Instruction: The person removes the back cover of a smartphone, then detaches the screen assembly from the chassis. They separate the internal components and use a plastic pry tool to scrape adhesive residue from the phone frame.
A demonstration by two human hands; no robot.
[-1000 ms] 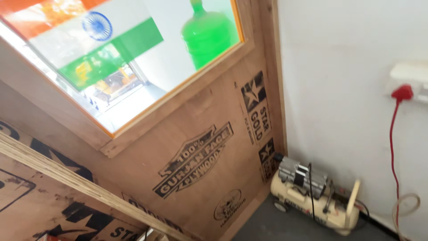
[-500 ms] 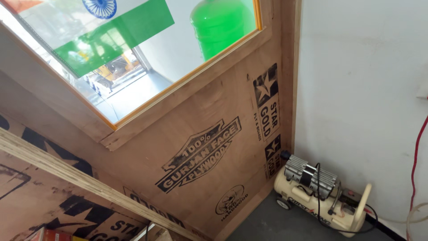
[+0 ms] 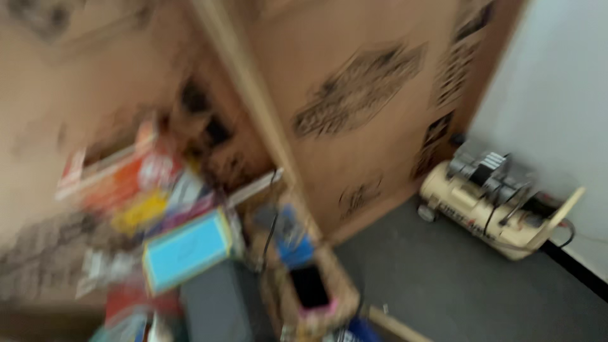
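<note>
Neither of my hands is in view. The picture is blurred by motion. A brown plywood wall (image 3: 373, 120) with dark printed stamps fills the upper middle, and a pale wooden batten (image 3: 253, 107) slants across it. At the lower left lies a heap of small boxes, among them a light blue box (image 3: 187, 250) and a red and orange packet (image 3: 126, 180). A dark phone in a pink case (image 3: 310, 288) rests on a small wooden block near the bottom middle.
A cream-coloured air compressor (image 3: 491, 206) with black hoses stands on the dark grey floor (image 3: 456, 285) by the white wall (image 3: 557, 107) at the right. A black cable (image 3: 271, 221) hangs near the batten. A wooden stick (image 3: 392, 324) lies at the bottom edge.
The view has swung down and to the left. The window with the flag and green bottle has left the picture, and the heap of boxes and the phone have come into sight.
</note>
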